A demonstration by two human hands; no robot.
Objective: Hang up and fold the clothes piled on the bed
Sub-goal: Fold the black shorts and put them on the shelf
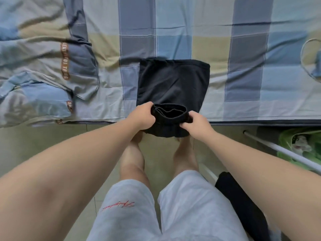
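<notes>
Grip — left hand (143,117), right hand (198,123) — holds black garment (173,80) by near end.

The bed (217,49) lies flat and open to the right of the black garment (172,80), as far as a pale cord loop (303,54) at the far right edge, and beyond the garment too. On the left a crumpled quilt (43,66) bulks up (only a narrow strip of bed lies between). Low on the right, a white rail (278,148) slants across the floor (52,145) in front of a green bag (298,141).
</notes>
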